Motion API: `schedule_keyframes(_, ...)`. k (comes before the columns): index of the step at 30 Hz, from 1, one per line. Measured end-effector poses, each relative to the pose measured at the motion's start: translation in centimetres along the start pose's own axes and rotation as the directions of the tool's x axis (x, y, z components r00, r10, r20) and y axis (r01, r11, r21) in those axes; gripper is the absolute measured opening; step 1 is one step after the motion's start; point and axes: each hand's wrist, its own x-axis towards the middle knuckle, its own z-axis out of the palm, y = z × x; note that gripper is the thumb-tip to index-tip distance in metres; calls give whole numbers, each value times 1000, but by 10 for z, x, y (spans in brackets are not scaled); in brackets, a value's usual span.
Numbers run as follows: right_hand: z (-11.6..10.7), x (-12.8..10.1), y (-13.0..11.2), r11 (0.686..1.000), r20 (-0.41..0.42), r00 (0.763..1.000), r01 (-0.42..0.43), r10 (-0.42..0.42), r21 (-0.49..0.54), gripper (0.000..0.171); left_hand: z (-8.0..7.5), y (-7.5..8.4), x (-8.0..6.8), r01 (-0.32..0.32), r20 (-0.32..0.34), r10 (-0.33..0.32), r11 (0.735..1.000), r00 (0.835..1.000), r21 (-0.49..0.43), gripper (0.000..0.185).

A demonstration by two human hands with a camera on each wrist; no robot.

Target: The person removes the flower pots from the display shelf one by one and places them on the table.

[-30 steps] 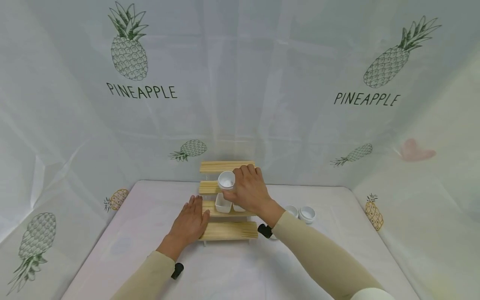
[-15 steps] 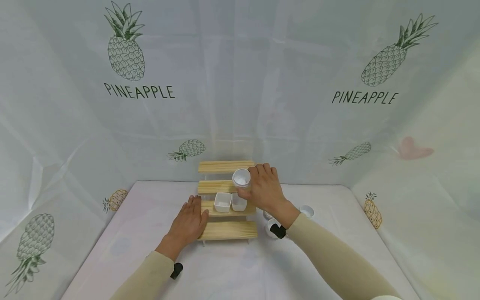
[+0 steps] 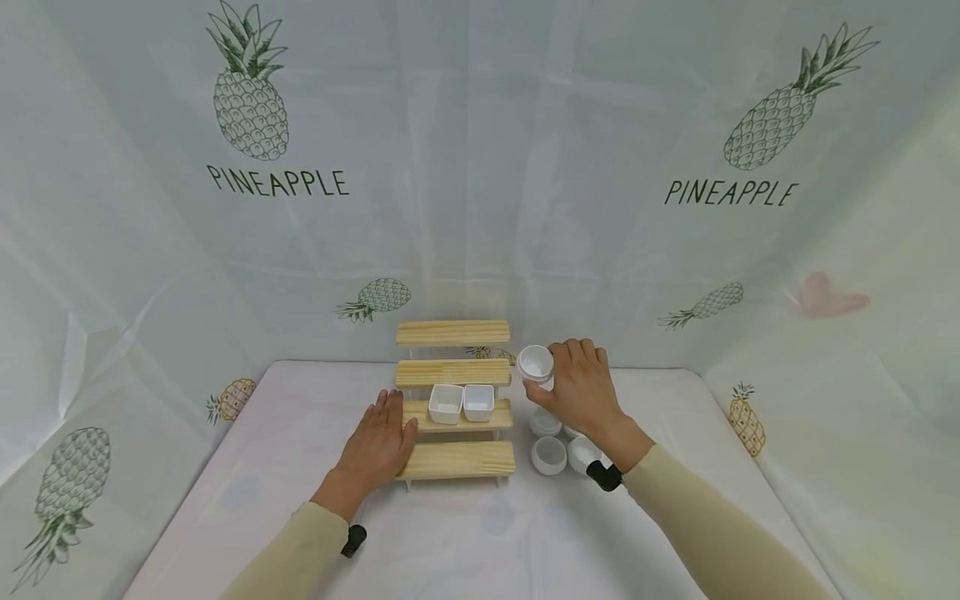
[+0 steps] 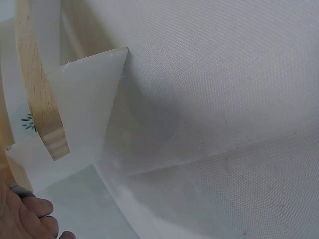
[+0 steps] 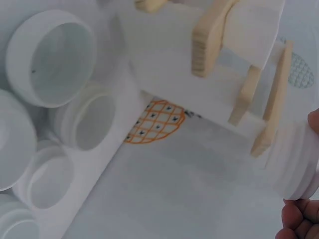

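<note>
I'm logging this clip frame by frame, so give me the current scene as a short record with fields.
right hand: right hand grips a white round cup, lifted beside the rack's right end
left hand: left hand rests flat against the left end of the wooden stepped rack
on rack: two white square dishes side by side on the second step from the bottom
on table: several white round cups clustered right of the rack
surface: white cloth table

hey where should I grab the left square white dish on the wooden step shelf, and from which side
Probably pinch the square white dish by its rim, left and right walls, coming from above. It sits upright and open-topped on the second step from the bottom of the wooden step shelf, close against a second square dish, so a side approach looks cramped.
</note>
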Motion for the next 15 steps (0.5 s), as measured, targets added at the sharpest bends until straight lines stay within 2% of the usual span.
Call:
schedule_keyframes(9, 1, -26, 28, 1000, -57, 998, -30, 29, -8, 63, 1, -1, 1, 10, 19, -10, 1000, 1000, -7, 71)
schedule_keyframes(15, 1, -44, 43, 997, -41, 996, -75, 75, -9, 60, 1, -1, 2, 12, 26, -11, 1000, 1000, -10, 71)
